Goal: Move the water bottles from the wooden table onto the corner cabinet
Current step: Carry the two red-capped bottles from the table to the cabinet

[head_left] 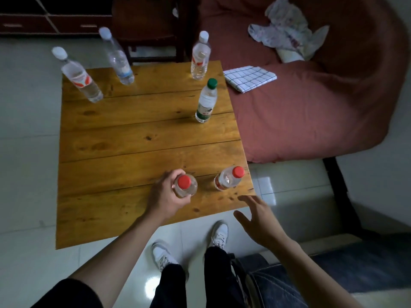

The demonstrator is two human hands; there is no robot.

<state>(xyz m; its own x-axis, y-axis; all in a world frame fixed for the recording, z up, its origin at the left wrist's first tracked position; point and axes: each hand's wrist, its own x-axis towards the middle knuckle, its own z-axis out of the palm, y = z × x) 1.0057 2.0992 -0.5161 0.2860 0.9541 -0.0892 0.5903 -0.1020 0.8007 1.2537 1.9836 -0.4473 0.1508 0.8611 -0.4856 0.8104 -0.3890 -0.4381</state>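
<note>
Several water bottles stand on the wooden table [133,134]. My left hand [165,195] grips a red-capped bottle [185,185] near the table's front edge. A second red-capped bottle [229,177] stands to its right at the front right corner. My right hand [259,215] hovers open just below and right of it, fingers spread, touching nothing. A green-capped bottle [206,101] stands by the right edge. White-capped bottles stand at the back: one at the left [77,75], one in the middle [117,57], one at the right [200,57]. No corner cabinet is identifiable.
A bed with a reddish cover [300,107] lies right of the table, with a folded checked cloth [249,77] and a crumpled white cloth [287,34] on it. A dark wooden chair [151,30] stands behind the table. My feet [218,234] are on the tiled floor.
</note>
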